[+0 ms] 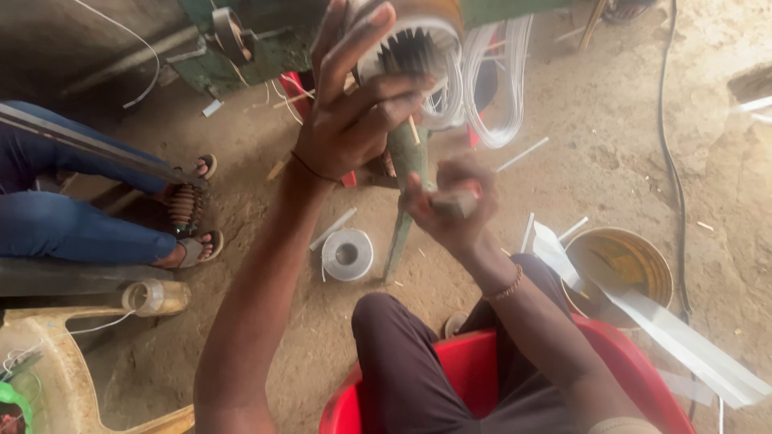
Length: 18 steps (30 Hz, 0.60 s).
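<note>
Up at the far side, our left hand [354,120] holds the round toothed metal part [414,40]; our right hand [450,210] is closed on a small tool [457,201].

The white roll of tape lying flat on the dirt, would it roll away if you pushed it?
Probably not: the white roll of tape lies flat on its side on the sandy ground, so it would likely slide. It looks small with a hollow middle, so probably light. Stood on edge, it might roll.

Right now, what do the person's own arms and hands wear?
Both forearms are bare, with no sleeves or gloves. The left hand has a thin dark cord around its wrist. The right hand has a beaded, gold-coloured bracelet at its wrist.
</note>
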### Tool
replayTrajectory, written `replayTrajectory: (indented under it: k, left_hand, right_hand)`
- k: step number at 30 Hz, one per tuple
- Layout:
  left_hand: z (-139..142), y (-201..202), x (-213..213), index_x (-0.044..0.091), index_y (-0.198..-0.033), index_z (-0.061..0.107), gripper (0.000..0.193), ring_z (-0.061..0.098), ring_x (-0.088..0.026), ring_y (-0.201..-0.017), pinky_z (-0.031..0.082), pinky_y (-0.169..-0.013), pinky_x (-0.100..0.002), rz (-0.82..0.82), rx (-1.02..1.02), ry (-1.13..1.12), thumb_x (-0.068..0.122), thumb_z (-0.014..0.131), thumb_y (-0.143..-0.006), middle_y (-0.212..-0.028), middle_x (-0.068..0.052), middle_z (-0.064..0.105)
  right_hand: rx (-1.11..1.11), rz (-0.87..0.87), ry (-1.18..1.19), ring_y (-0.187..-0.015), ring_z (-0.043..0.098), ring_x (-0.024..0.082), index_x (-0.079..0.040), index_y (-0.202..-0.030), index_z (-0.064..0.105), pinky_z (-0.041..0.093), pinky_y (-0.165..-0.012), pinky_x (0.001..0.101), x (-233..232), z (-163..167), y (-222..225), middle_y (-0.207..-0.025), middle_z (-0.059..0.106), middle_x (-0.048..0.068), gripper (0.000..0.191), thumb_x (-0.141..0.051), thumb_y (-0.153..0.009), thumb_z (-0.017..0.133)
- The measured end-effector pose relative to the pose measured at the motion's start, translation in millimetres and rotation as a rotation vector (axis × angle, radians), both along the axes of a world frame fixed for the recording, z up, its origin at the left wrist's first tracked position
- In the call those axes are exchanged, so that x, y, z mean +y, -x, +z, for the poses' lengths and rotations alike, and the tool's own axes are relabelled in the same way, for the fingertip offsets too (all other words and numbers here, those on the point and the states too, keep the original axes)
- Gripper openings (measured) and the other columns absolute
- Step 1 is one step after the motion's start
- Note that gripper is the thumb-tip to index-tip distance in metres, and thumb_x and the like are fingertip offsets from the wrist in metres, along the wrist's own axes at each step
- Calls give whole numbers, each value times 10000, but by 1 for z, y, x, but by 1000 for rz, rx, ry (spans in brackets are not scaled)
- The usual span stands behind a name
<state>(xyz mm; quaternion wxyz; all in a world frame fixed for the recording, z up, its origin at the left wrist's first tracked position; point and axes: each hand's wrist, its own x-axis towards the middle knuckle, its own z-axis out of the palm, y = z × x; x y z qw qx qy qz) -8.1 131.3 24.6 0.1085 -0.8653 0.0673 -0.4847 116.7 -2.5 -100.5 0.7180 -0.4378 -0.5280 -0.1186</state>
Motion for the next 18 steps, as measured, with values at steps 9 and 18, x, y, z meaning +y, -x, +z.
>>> replayTrajectory:
  k: [9, 18]
  left_hand:
    - [-4, -8, 7, 102, -1044, 655, 155, 361, -298, -1496, 289, -1271, -600, -9, -8, -11, 161, 796, -1019, -1320, 3, 721]
    - [-4, -20, 9, 100, -1064, 664, 33, 415, -306, -1451, 345, -1211, -572, 32, 12, 20, 126, 676, -1081, -1329, 42, 724]
  right_hand:
    - [-344, -317, 401, -808, 672, 216, -147, -975, 646, 537, -675, 351, -6, 2, -7, -904, 662, 38, 329, -139, -808, 929]
    - [26, 20, 358, -836, 715, 145, -27, -1083, 539, 554, -694, 300, -6, 14, -12, -941, 713, -4, 427, -107, -792, 841]
